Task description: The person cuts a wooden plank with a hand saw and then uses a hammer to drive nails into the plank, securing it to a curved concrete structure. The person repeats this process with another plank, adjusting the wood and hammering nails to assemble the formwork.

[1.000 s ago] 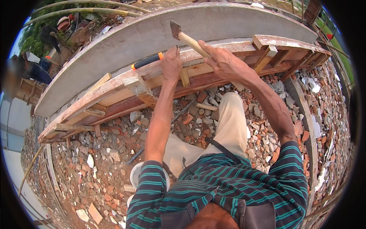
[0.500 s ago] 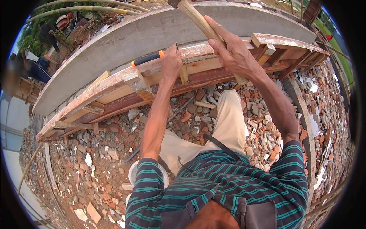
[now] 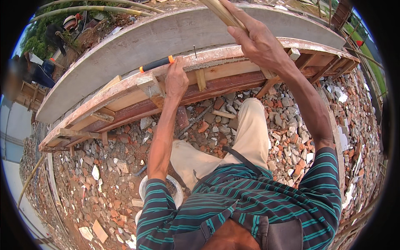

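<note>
My right hand (image 3: 263, 46) is raised above the wooden form panel (image 3: 227, 68), closed round the wooden handle of a hammer (image 3: 223, 16). The hammer's head lies beyond the picture's upper edge. Curled at the panel's top edge, my left hand (image 3: 176, 80) meets one end of a black handle with orange bands (image 3: 156, 64) and seems to grip it; the fingers' far side is hidden. To the right of that hand a nail (image 3: 194, 51) stands nearly upright in the panel's top edge, apart from both hands.
Behind the panel runs a long grey concrete wall (image 3: 112, 50). Broken brick and stone rubble (image 3: 121, 179) covers the ground round my legs. A white bucket (image 3: 177, 191) stands by my left arm. Other people (image 3: 54, 35) are at the far left, near bamboo poles (image 3: 91, 8).
My left hand has come off the nail and moved left, the black handle shifting slightly left with it. My right hand has risen, taking the hammer's head out of view.
</note>
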Available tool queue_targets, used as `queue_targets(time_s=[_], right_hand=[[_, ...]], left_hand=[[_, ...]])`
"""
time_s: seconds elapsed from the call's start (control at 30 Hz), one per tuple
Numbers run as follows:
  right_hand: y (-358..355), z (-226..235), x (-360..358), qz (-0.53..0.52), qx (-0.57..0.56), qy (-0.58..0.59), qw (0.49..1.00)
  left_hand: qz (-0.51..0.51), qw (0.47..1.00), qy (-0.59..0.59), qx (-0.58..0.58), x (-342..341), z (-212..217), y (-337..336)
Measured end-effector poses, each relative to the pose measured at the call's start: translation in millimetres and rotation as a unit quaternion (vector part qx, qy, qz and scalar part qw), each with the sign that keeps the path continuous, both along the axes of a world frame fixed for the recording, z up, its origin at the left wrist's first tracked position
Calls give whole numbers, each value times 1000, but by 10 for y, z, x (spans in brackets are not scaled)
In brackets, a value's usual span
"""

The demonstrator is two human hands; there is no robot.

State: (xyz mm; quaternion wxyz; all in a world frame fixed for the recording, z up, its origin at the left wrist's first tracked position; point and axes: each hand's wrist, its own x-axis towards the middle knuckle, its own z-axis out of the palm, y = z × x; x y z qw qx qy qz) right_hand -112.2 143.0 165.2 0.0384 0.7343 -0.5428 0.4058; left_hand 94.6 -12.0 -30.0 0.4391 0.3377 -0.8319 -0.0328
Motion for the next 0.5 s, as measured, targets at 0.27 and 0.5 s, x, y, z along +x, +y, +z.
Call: queue_targets(time_s=[0.27,0.5], right_hand=[[-352,-675,-96,8,-64,-31,997],[73,485,-110,-55,-85,-138,985]], left_hand=[[-13,989,149,-18,-68,-101,219],[-21,972,226,64,259,-485,942]])
